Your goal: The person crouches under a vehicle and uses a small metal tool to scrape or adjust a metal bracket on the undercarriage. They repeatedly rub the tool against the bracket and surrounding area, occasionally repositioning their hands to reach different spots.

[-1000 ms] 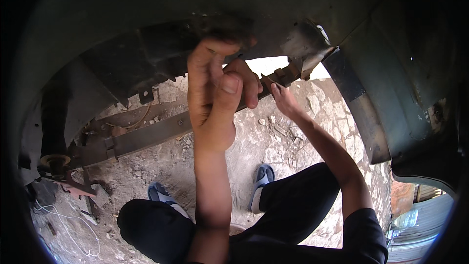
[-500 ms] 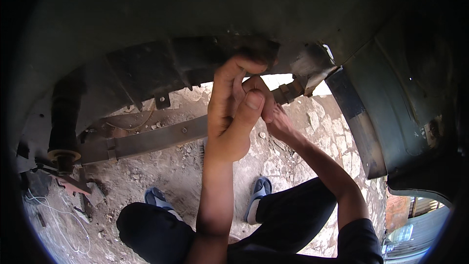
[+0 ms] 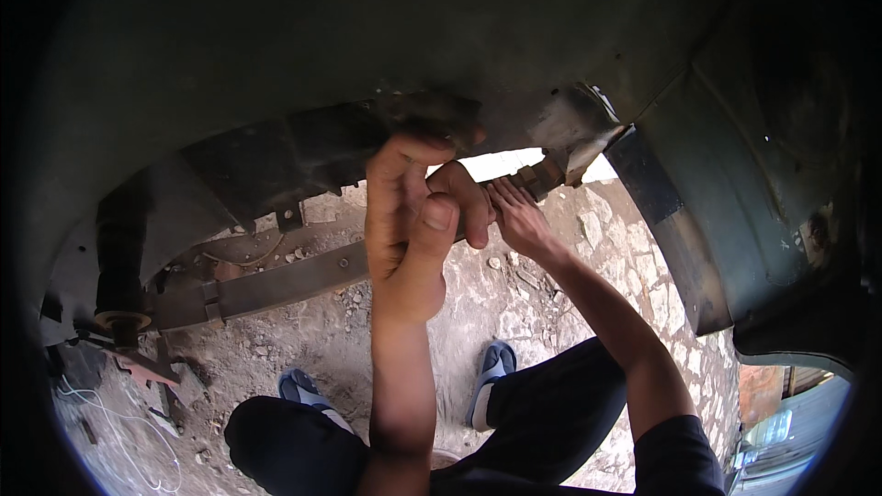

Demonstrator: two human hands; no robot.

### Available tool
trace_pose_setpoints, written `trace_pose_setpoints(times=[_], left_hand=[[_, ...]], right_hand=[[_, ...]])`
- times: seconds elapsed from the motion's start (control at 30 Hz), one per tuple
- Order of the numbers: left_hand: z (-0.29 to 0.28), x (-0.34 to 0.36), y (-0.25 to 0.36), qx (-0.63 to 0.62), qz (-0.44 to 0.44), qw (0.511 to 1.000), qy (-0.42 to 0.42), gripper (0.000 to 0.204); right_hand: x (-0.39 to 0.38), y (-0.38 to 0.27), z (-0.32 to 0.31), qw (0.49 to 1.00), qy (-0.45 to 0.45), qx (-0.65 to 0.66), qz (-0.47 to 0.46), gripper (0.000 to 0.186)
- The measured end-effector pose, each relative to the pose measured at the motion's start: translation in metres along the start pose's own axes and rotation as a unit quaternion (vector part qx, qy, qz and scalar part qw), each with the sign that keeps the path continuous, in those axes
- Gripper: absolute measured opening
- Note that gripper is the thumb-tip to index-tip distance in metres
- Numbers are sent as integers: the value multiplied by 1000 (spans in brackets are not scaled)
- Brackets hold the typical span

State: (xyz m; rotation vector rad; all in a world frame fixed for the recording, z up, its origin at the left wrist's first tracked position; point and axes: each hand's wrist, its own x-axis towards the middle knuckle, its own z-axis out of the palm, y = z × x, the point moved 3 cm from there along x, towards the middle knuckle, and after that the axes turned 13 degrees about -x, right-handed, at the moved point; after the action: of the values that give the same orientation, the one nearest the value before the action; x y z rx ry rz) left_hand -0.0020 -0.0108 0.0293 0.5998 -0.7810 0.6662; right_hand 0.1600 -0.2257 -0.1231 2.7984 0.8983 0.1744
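Note:
My left hand (image 3: 409,239) is raised in the middle of the view, below a dark metal frame part (image 3: 322,142) of a vehicle's underside. Its fingers are curled, with the thumb bent in front of them. The index fingertip reaches up against the shadowed metal; whatever the fingers may hold is hidden. Behind and to the right, my right hand (image 3: 522,220) rests on a long leaf spring (image 3: 276,289) near its right end, fingers stretched out along the metal. A clamp-like block (image 3: 537,174) sits on the spring just past those fingertips.
A greenish body panel (image 3: 735,174) curves down at the right, and dark sheet metal hangs overhead. At the left stands a shock absorber (image 3: 122,257). White cord (image 3: 124,427) lies on rubble-strewn ground. My slippered feet (image 3: 496,363) are below the spring.
My left hand appears lower and further left, its thumb more apart from the fingers. My right hand's fingers have come into view, laid along the spring. The view has shifted slightly.

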Motion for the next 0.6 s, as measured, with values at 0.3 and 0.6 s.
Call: trace_pose_setpoints(times=[0.3, 0.6], left_hand=[[3, -1, -1, -52, 17, 997, 49, 43], [5, -2, -2, -56, 17, 996, 63, 44]], right_hand=[[-4, -6, -1, 1000, -13, -19, -14, 50], [-4, -5, 6, 1000, 11, 0, -22, 51]])
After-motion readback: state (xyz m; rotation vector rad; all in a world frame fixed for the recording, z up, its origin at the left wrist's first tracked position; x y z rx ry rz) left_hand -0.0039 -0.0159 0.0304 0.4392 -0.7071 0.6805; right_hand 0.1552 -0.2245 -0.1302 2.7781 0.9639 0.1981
